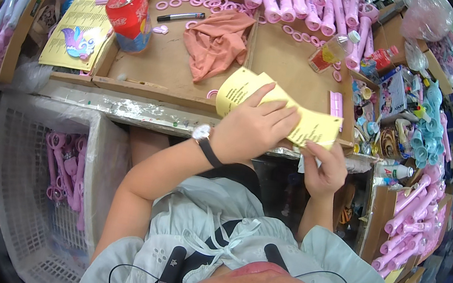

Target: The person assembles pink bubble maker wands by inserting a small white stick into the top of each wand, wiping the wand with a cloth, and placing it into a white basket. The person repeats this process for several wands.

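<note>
A yellow printed paper sheet [318, 128], curled at its left end, is held up over the front edge of the table. My left hand [256, 124], with a wristwatch on its wrist, has its fingers wrapped across the sheet's middle. At the sheet's lower right corner, my right hand [325, 169] pinches the paper between thumb and fingers. Whether it is one sheet or more stacked together, I cannot tell. Just behind lies a crumpled salmon-coloured cloth [217, 44] in a shallow cardboard tray [157, 73].
A red-capped bottle [130, 11] stands left, beside a stack of yellow sheets [81, 9]. A black pen [180, 17] and pink rings [193, 0] lie in the tray. Pink tubes [298, 0] pile up behind. A white plastic crate [99, 150] stands at lower left.
</note>
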A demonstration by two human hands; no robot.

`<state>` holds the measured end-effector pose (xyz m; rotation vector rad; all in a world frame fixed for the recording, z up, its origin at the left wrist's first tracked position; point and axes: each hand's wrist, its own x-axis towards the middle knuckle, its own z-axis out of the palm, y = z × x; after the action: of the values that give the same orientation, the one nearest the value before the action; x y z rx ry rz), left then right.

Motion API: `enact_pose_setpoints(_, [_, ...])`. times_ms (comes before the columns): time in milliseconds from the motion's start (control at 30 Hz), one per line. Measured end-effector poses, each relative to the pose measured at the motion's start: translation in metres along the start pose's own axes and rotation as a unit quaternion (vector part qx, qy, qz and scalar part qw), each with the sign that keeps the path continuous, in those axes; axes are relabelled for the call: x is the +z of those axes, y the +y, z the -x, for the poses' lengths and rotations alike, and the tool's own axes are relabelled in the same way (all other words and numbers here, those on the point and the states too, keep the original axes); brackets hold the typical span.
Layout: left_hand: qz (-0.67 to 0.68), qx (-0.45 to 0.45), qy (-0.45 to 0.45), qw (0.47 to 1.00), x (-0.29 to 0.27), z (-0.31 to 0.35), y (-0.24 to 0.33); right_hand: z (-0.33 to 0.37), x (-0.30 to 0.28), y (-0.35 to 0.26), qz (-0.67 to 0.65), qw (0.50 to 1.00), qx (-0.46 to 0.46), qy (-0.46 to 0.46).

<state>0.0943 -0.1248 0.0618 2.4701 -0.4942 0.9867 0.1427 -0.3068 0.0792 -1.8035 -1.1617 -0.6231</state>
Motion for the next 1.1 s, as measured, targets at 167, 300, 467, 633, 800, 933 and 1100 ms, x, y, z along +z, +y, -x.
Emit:
enact_pose_setpoints(167, [0.017, 0.055, -0.005, 0.998, -0.013, 0.019, -0.027, 0.008, -0.016, 0.008, 0.012, 0.999, 0.002, -0.034])
enact_pose_setpoints(300, [-0.047, 0.035, 0.011, 0.998, -0.035, 0.030, -0.049, 0.004, -0.027, 0.019, 0.012, 0.999, 0.023, -0.035])
enact_pose_setpoints(467, [-0.114, 0.043, -0.009, 0.992, -0.024, 0.024, -0.036, -0.019, -0.029, 0.000, 0.297, 0.950, 0.091, 0.019])
enact_pose_setpoints(633, [-0.042, 0.047, -0.026, 0.998, -0.010, 0.008, -0.008, -0.027, 0.011, -0.015, 0.209, 0.968, -0.054, -0.131])
enact_pose_setpoints(800, [0.042, 0.013, 0.005, 0.999, -0.027, 0.014, -0.020, -0.029, -0.007, 0.038, 0.174, 0.959, -0.188, -0.119])
enact_pose_setpoints(933, [0.068, -0.025, 0.000, 0.997, -0.032, 0.018, -0.034, -0.028, -0.038, 0.068, 0.220, 0.951, -0.210, -0.053])
enact_pose_setpoints(1100, [0.144, -0.055, -0.024, 0.988, -0.024, 0.014, -0.039, -0.016, -0.040, 0.082, 0.190, 0.976, -0.103, 0.021])
